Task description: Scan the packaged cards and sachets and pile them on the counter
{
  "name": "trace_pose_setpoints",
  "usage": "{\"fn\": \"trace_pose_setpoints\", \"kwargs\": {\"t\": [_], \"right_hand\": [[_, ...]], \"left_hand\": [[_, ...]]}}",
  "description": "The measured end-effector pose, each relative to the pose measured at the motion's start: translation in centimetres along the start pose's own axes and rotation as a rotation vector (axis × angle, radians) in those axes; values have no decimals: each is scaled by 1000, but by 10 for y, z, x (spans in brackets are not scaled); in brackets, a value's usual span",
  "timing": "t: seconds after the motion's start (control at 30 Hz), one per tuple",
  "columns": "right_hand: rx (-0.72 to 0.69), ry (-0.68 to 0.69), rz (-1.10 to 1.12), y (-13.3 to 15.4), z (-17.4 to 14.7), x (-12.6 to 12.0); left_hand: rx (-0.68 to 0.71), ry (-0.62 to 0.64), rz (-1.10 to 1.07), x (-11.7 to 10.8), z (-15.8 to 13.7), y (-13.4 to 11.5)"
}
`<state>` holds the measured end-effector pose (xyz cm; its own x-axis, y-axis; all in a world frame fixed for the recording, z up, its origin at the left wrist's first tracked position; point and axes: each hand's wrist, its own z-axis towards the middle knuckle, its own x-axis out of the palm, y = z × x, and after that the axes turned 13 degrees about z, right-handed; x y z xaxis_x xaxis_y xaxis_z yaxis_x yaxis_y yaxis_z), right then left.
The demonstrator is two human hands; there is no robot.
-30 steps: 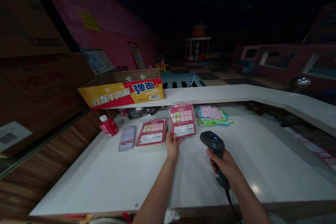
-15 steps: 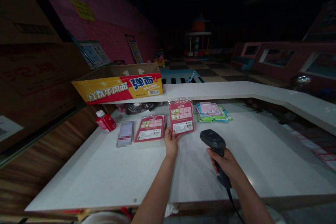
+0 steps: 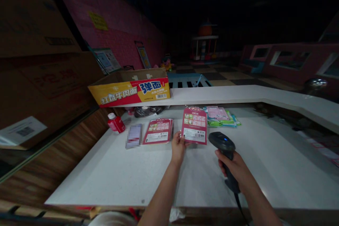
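My left hand [image 3: 179, 145] pinches the lower left corner of a red-backed flat package [image 3: 194, 124], tilted up with its printed back and barcode facing me. In my right hand [image 3: 236, 167] is a black corded barcode scanner [image 3: 221, 142], its head pointing at that package and a small blue light glowing on top. A stack of similar red packages [image 3: 159, 130] lies just left of the held one. Behind and to the right is a pile of pink, green and blue packets [image 3: 221, 116], partly covered by the held package.
On the white counter [image 3: 119, 180] stand a red bottle with a white cap [image 3: 116, 123] and a blurred-out flat item [image 3: 134, 136]. An open yellow-and-red carton [image 3: 129, 90] sits on the raised ledge [image 3: 217, 94]. Brown boxes [image 3: 53, 88] rise at the left.
A blue light now shows on the scanner. The held package has come nearer and lower, and now overlaps the packet pile. The whole view has shifted slightly.
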<state>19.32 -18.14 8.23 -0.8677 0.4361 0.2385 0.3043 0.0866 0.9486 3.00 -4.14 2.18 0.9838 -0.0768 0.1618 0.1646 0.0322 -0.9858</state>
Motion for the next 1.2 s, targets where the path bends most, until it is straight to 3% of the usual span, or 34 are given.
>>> {"fn": "trace_pose_setpoints", "kwargs": {"t": [0.13,0.27,0.37,0.43,0.53,0.63,0.7,0.73,0.8,0.87,0.9,0.97,1.2], "right_hand": [[-5,-12,12,1,-2,3],[14,11,11,-1,-2,6],[29,27,5,-3,-1,8],[33,30,5,-4,-1,9],[39,31,0,-4,-1,11],[35,30,-9,-3,-2,11],[24,21,-14,-2,-2,10],[19,20,-17,-2,-2,9],[12,25,-21,-2,-2,9],[14,33,-22,-4,-1,9],[12,33,-21,-5,-1,9],[6,21,-18,-7,0,10],[12,5,-14,-8,-2,14]], "left_hand": [[52,-142,50,-23,-5,-23],[154,-399,220,-71,3,-43],[146,-595,479,-108,11,-51],[90,-659,670,-124,14,-55],[35,-681,1011,-131,11,-62],[94,-736,1364,-127,4,-69],[237,-682,1505,-125,1,-72],[332,-573,1543,-124,1,-73],[494,-240,1576,-125,1,-72],[557,49,1597,-126,2,-68],[557,124,1619,-126,1,-65],[531,153,1683,-123,-2,-60],[515,29,1816,-117,-4,-53]]}}
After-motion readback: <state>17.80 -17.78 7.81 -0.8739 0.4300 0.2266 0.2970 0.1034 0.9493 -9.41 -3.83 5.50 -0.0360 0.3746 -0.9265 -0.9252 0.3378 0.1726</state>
